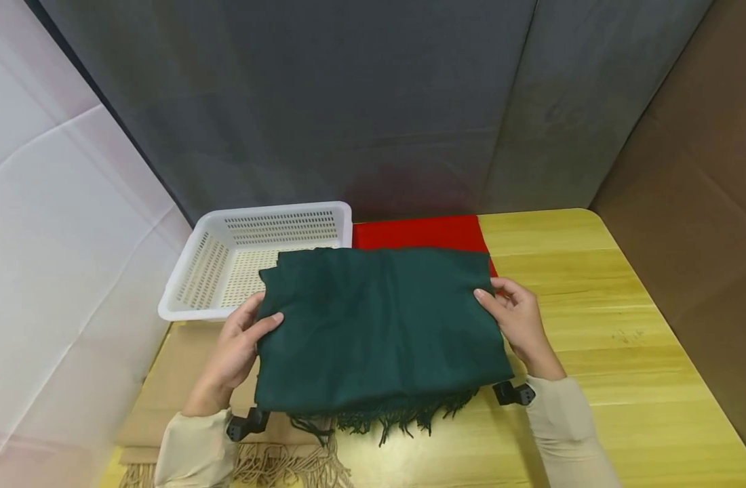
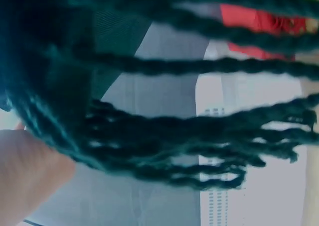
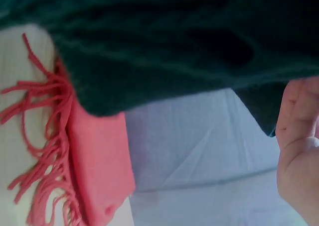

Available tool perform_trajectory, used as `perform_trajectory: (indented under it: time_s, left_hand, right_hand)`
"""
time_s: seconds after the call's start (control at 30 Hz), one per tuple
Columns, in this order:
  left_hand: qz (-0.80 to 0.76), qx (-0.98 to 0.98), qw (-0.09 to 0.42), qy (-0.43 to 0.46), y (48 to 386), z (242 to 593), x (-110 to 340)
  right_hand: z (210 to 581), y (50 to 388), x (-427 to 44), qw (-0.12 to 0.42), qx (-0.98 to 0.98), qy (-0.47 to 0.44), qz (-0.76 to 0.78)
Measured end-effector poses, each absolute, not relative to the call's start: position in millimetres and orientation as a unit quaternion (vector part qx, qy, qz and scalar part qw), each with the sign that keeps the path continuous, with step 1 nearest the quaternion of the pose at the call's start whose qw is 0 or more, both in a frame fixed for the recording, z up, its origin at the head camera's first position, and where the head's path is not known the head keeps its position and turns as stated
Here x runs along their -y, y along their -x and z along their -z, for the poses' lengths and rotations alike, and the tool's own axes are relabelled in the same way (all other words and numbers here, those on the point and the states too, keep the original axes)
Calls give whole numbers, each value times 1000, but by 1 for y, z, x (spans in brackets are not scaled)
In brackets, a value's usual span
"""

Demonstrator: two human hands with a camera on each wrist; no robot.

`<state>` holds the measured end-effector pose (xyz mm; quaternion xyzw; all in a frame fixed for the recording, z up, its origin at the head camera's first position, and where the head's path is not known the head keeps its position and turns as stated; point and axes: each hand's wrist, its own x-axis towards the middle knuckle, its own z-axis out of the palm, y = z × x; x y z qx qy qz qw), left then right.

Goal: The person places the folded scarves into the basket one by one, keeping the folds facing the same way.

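Observation:
A folded dark green scarf [image 1: 379, 332] with fringe along its near edge is held up between both hands. My left hand [image 1: 235, 352] pinches its left side, thumb on top and fingers beneath. On the opposite side my right hand [image 1: 522, 325] pinches the right edge the same way. Twisted green fringe strands [image 2: 199, 129] fill the left wrist view, with part of the left hand [image 2: 32, 176] at the lower left. In the right wrist view the scarf's underside [image 3: 149, 71] hangs above the right hand [image 3: 301, 146], whose fingers lie under the cloth.
A white perforated basket [image 1: 184, 298] stands at the back left. Behind the green scarf lies a folded red scarf [image 1: 418, 232], its fringe seen in the right wrist view. A tan fringed scarf [image 1: 171, 379] lies at the front left of the yellow wooden table [image 1: 599, 325]. A grey panel [image 1: 348, 102] rises behind.

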<state>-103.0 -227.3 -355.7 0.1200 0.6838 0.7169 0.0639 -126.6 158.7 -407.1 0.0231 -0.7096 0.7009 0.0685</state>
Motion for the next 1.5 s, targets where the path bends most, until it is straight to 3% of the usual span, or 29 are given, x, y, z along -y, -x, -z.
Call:
perform_trajectory:
  time_s: [0.5,1.5]
  left_hand:
    - [-712,-691,71,-101,121,348,253]
    - [-714,-700,-1,-19,173,320,296]
  right_hand:
    - [391,155,-137,51,750,-70,-656]
    - [359,203,-86,58,753,-142,-640]
